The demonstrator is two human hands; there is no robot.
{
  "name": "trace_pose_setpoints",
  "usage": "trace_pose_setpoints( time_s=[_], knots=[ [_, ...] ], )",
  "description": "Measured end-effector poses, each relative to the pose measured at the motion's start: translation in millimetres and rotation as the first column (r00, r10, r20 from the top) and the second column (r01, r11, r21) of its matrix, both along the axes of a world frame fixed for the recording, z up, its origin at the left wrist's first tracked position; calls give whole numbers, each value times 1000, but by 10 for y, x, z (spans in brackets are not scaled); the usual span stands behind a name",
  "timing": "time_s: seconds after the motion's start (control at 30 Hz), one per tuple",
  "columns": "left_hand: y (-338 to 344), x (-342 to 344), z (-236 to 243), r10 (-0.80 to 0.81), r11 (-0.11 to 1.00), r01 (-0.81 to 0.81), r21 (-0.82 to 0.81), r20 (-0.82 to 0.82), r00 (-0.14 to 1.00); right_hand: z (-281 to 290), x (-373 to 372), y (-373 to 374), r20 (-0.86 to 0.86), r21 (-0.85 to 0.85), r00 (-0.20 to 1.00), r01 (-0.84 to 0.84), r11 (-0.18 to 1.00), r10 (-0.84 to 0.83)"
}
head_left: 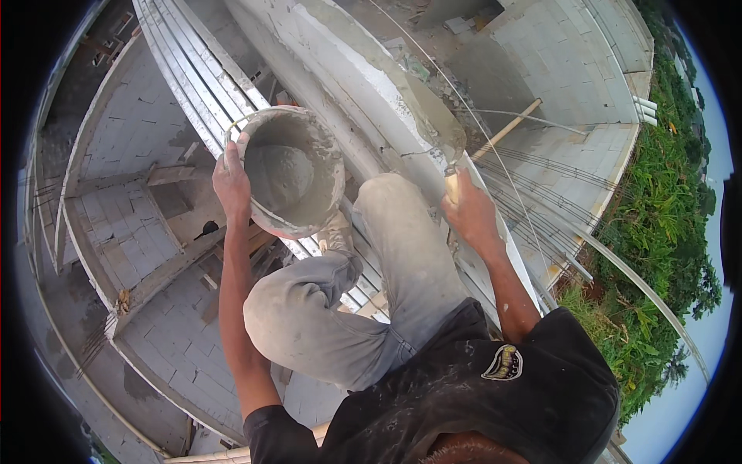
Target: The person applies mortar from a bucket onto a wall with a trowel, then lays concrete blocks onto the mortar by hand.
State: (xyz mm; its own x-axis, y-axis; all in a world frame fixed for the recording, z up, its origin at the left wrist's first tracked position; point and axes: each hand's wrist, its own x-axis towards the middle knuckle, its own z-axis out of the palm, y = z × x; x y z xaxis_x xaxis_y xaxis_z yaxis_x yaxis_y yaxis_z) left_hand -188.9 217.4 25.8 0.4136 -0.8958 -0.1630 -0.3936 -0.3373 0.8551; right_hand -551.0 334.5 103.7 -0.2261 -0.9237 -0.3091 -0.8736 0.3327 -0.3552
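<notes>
My left hand (232,185) is closed on the rim of a mortar-caked bucket (328,147), tilted so its mouth faces me. Wet grey mortar (287,174) lies in the bottom of it. In my right hand (471,213) is the wooden handle of a trowel (451,184). Its blade, smeared grey and hard to tell from the mortar, is at the top of a pale wall (340,50). A band of wet mortar (421,100) runs along that wall's top, away from the trowel. My bent knees are between the two hands, close below the bucket.
Shiny metal channels (205,77) run under the bucket and my foot. A taut string (495,162) passes just right of the wall. Beyond it are a wooden pole (510,127) and steel bars (556,170). Block-walled rooms (124,232) drop away at left; greenery (657,232) lies far right.
</notes>
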Motion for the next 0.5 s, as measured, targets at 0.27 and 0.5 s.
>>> trace_pose_setpoints(
  time_s=[0.27,0.5],
  knots=[
    [-79,-9,9,6,999,-6,-49,-2,1000,-108,-46,0,14,-48,1000,19,999,-18],
    [-80,28,-59,-12,998,14,-65,31,999,-111,-48,-93,-38,-75,998,-57,996,54]
  ],
)
